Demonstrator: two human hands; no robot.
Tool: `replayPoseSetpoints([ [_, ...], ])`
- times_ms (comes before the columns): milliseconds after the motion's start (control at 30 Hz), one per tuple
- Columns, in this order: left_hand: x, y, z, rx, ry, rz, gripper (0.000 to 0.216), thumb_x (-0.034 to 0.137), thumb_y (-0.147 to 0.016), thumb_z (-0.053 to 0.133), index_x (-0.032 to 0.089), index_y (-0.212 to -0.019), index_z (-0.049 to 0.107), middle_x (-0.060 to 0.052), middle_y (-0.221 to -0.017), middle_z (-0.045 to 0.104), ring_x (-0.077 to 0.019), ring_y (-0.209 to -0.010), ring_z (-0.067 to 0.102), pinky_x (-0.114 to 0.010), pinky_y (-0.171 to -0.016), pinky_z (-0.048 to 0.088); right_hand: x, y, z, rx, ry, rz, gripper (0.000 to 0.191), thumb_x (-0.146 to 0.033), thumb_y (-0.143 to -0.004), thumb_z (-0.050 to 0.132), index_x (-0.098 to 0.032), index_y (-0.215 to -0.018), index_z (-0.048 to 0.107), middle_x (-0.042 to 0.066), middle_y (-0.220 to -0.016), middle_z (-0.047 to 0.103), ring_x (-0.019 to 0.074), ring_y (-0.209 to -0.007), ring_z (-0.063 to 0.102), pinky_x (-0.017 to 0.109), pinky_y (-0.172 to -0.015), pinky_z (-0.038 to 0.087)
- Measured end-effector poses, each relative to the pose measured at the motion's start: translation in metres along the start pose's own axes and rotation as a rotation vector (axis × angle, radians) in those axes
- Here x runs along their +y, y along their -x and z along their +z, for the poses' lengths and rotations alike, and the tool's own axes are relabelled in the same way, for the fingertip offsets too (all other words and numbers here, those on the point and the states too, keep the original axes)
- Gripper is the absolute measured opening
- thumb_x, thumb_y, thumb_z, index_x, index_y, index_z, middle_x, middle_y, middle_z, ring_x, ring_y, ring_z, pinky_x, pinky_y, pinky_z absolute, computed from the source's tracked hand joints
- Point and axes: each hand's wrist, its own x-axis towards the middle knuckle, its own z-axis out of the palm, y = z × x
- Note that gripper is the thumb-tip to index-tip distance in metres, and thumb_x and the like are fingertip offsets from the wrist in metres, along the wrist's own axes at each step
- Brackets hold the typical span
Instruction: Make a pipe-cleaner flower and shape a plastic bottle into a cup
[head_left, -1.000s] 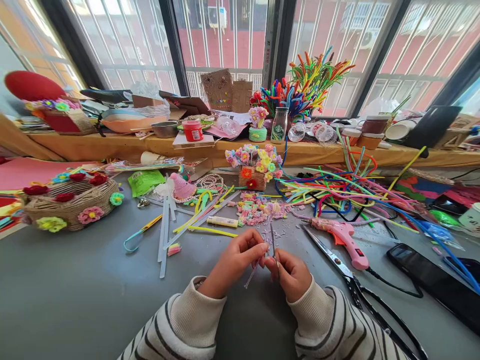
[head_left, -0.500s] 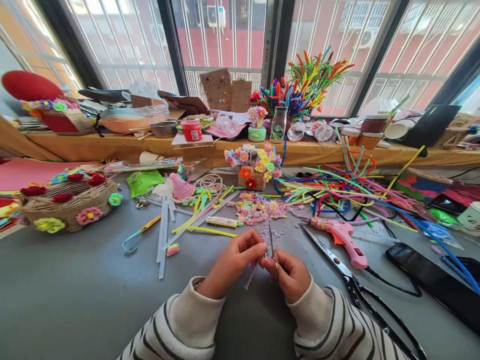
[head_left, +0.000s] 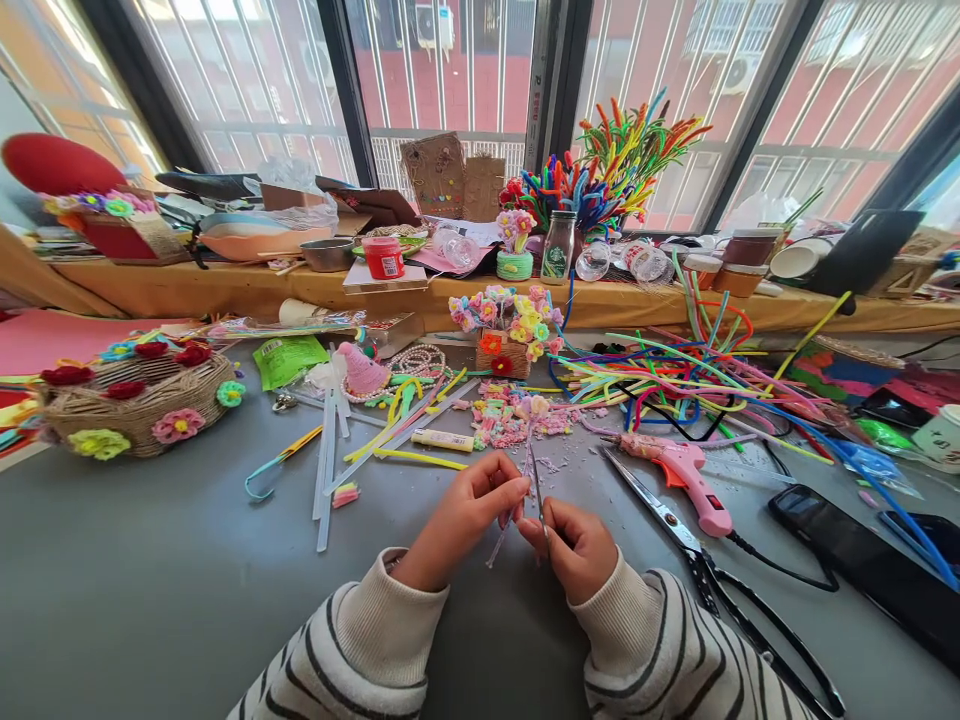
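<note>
My left hand (head_left: 480, 510) is closed, thumb and fingers pinching the thin lilac stem of a pipe-cleaner flower (head_left: 531, 406). Its pale bloom points away from me, over the pile of clippings, and the stem's tail (head_left: 493, 560) hangs out below my fingers. Close on the right, my right hand (head_left: 577, 548) grips slim dark scissors (head_left: 537, 480), whose narrow blades point up and away along the stem. Fingers hide their handles. Whether the blades touch the stem I cannot tell. Fuzzy pastel clippings (head_left: 499, 420) lie just beyond both hands.
Large scissors (head_left: 675, 528), a pink glue gun (head_left: 697, 485) and a black phone (head_left: 862, 560) lie to the right. Tangled pipe cleaners (head_left: 660, 385) are behind them. Clear glue sticks (head_left: 325, 480) and a woven basket (head_left: 135, 410) are left. A flower box (head_left: 502, 350) stands behind.
Both hands stay close together and have shifted only slightly. The flower and scissors tips sit a little further left. Both hands keep their grip.
</note>
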Motion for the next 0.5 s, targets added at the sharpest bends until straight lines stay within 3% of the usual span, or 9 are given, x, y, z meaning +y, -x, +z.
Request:
replayPoseSetpoints([
  [200,-0.0006,0.001,0.0015,-0.063,0.007,0.001,0.016,0.026,-0.068,0.05,0.015,-0.058,0.041,0.005,-0.05,0.04,-0.0053,-0.047,0.036,-0.018,-0.046,0.028,0.0018,-0.0013,-0.0033,-0.147,-0.097,-0.024,0.043,-0.056,-0.069,0.032,-0.017,-0.053,0.039,-0.003,-0.049,0.037,0.0082,-0.046,0.034,0.021,-0.043,0.028],
  [400,-0.0025,0.0006,0.0019,-0.073,0.0,-0.009,0.017,0.026,-0.068,0.049,0.015,-0.059,0.041,0.005,-0.052,0.039,-0.0055,-0.048,0.036,-0.019,-0.047,0.029,0.0011,-0.0011,-0.0012,-0.012,-0.046,0.018,0.042,-0.053,-0.067,0.039,-0.018,-0.045,0.033,-0.003,-0.043,0.039,0.0078,-0.043,0.034,0.021,-0.044,0.028],
  [500,-0.002,0.0006,0.0013,-0.06,-0.006,-0.007,0.016,0.026,-0.069,0.048,0.015,-0.059,0.041,0.005,-0.052,0.039,-0.0059,-0.048,0.036,-0.02,-0.048,0.029,0.0013,-0.0009,-0.0004,-0.007,-0.056,0.019,0.043,-0.055,-0.068,0.037,-0.018,-0.045,0.034,-0.003,-0.042,0.037,0.0079,-0.043,0.033,0.021,-0.044,0.028],
])
